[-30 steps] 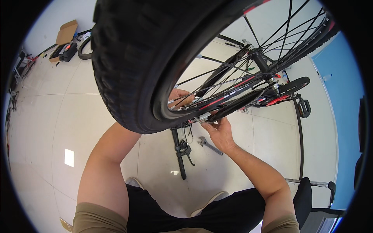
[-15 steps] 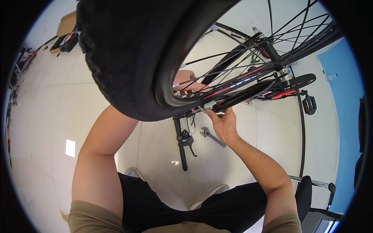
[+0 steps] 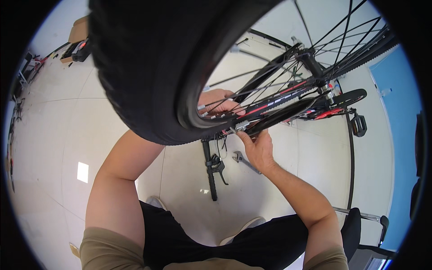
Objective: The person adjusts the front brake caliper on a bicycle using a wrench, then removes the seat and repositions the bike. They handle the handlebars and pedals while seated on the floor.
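One bicycle wheel with a black, knobbly rubber tyre point(image 3: 132, 72) is standing high before the head camera, above a black handlebar point(image 3: 210, 175) on the pale tiled floor point(image 3: 49, 139); I am viewing it all remotely. Right hand point(image 3: 261, 150): its thumb is touching a small silver metal fitting point(image 3: 243, 125) beside the tyre, and its fingers are passing behind a glossy black fork leg point(image 3: 288, 115); I am not managing to tell whether they are closing on anything. Left hand point(image 3: 217, 100): it is reaching in at the wheel's far side, showing between thin black spokes point(image 3: 303, 23), its fingertips lying near the fitting; its grasp is likewise escaping me. Loose tool: one grey metal adjustable wrench point(image 3: 246, 161) is lying on the floor, in neither hand. Handling notes, my judgement: both hands should be matching pressure from either side, not skewing the fitting; the thumb should be pressing gently rather than prying; the hidden fingers should be feeling for contact before adding force, and clearing the spokes, since a turning wheel could be pinching them.
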Demonstrator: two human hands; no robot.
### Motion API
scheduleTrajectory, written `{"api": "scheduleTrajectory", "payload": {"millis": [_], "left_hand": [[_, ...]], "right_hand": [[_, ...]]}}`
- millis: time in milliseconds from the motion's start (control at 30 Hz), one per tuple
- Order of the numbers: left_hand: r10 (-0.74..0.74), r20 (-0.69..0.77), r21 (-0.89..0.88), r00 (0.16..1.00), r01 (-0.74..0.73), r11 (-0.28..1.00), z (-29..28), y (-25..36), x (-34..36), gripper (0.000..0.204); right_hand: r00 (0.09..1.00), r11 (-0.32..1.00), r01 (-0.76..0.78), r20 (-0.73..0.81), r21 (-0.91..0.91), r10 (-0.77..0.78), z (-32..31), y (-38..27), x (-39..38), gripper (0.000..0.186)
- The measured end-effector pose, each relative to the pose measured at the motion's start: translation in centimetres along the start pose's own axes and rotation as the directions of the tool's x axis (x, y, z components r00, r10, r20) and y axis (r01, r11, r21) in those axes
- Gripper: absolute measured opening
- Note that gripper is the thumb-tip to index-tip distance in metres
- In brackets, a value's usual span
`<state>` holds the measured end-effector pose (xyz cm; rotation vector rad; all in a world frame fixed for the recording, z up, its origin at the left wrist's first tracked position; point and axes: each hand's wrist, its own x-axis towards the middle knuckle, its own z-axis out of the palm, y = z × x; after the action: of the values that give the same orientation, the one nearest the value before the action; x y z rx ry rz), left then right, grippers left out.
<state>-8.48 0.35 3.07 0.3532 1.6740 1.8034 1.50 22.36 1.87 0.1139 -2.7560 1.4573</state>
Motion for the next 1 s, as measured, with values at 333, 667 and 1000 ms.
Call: {"api": "scheduleTrajectory", "payload": {"millis": [333,667,1000], "left_hand": [[-0.110,0.007,-0.189,0.994,0.109,0.976,1.3,1.6,0.1,0.082],[-0.096,-0.172,-0.147,0.980,0.071,0.986,-1.6,1.1,-1.0,0.046],[0.052,-0.215,0.414,0.975,0.042,0.909,-0.1,-0.6,-0.6,0.055]], "right_hand": [[1.000,0.980,-0.029,0.006,0.197,0.029,0.3,-1.1,-0.9,0.050],[0.956,0.941,-0.281,0.142,0.191,0.256,0.2,-1.1,-0.6,0.043],[0.781,0.261,-0.623,0.568,0.737,0.259,-0.9,-0.6,1.0,0.035]]}}
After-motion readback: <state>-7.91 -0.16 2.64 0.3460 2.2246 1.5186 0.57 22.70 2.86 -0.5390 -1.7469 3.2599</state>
